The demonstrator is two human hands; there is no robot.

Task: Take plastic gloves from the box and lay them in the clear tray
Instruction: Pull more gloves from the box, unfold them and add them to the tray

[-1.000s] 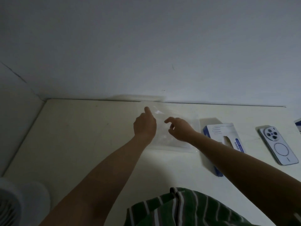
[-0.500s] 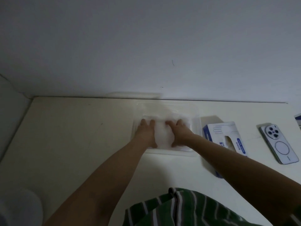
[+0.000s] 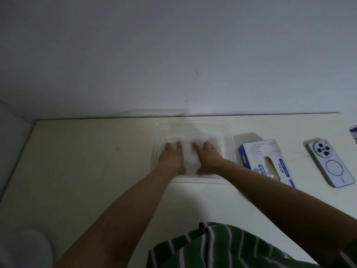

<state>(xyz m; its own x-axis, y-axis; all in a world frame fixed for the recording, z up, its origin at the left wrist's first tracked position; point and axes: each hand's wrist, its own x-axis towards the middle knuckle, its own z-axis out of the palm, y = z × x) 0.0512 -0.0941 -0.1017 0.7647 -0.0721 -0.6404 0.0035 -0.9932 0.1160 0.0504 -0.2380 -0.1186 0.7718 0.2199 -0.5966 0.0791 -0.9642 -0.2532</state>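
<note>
The clear tray [image 3: 229, 136] stands on the table near the wall. Thin whitish plastic gloves [image 3: 190, 160] lie flat inside it. My left hand [image 3: 172, 158] presses down on the gloves' left side with straight fingers. My right hand [image 3: 207, 157] presses flat on their right side. Just to the right of the tray lies the blue and white glove box [image 3: 257, 151], with more gloves showing in its oval opening.
A phone [image 3: 331, 164] lies camera-side up to the right of the box. A blue and white object [image 3: 354, 130] pokes in at the right edge. A pale round object [image 3: 25, 248] sits at the lower left. The wall runs along the table's far edge.
A second ago both hands held a glove above the tray. They came down and now press flat on the gloves in the tray, little changed from half a second ago.
</note>
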